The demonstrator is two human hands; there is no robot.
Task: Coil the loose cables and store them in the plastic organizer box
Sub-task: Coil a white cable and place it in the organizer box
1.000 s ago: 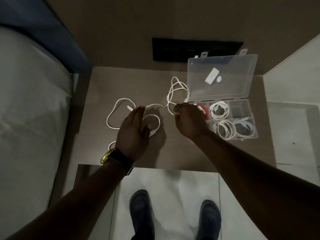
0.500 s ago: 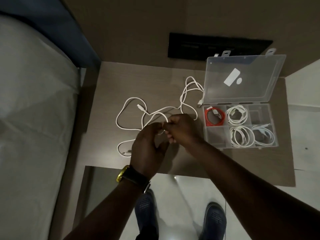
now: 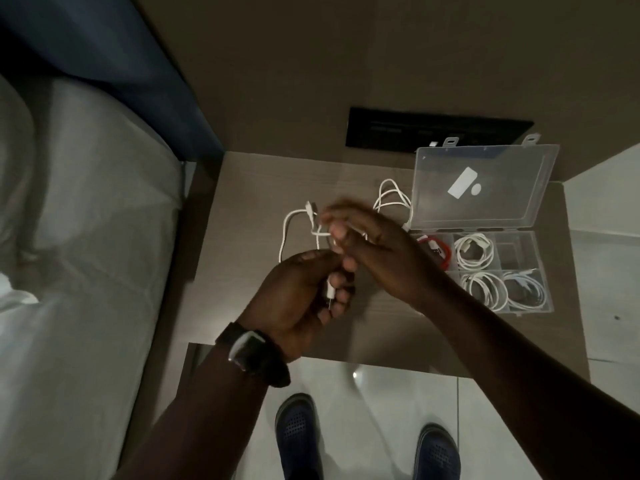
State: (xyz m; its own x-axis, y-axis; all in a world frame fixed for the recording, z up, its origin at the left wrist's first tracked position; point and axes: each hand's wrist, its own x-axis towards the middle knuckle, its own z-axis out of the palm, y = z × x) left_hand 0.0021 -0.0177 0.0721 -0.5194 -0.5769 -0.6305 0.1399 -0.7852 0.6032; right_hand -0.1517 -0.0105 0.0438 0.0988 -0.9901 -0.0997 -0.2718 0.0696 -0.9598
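Note:
A loose white cable (image 3: 286, 233) loops over the wooden bedside table (image 3: 242, 278). My left hand (image 3: 304, 296) is raised above the table and closed around the cable's plug end, which pokes out between the fingers. My right hand (image 3: 377, 247), blurred by motion, pinches the same cable a little higher up. More white loops (image 3: 393, 195) lie beside the clear organizer box (image 3: 519, 258), which stands open at the right. Its compartments hold a red coiled cable (image 3: 438, 249) and several white coils (image 3: 474, 251).
The box's lid (image 3: 485, 188) leans back against the wall below a black socket panel (image 3: 433, 131). A bed with white sheets (image 3: 79, 271) fills the left. My dark shoes (image 3: 298, 434) stand on the tiled floor under the table's front edge.
Both hands have lifted off the table with the cable; the left has taken the plug end and the right has risen above it. The camera has shifted so the scene sits further right.

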